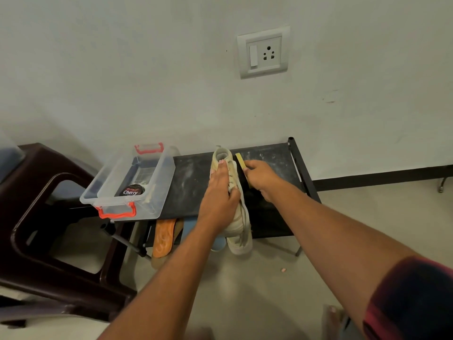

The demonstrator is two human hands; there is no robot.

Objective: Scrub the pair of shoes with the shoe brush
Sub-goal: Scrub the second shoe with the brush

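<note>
— Tell me, at which step is the work now?
— In the scrubbing itself, I think. The left hand [220,190] holds a pale high-top shoe [241,217] from its left side. The fingers lie long along the upper toward the collar and the thumb bends over the laces, so it is a grip, not only a touch.
— And the brush?
— The right hand [259,177] is closed round the shoe brush [241,161]. I see only its yellow wooden end above the knuckles. The brush stands against the right side of the shoe, near the ankle part. The bristles are hidden, so I cannot say how hard they press.
— Where exactly is the shoe?
— Over the dark top of the shoe rack [191,182], with the toe toward the person and past the front edge. Whether the sole rests on the rack, I cannot tell.
— The other shoe of the pair?
— I do not find it with certainty. Also on the rack there is a clear plastic box [157,200] with red handles and a polish tin [131,191] inside.
— What does the next move ask for?
— In my judgement, short strokes along this side, while the left hand steadies the shoe against the push. After that the shoe must be turned, because the brush cannot reach the side under the left palm.
</note>
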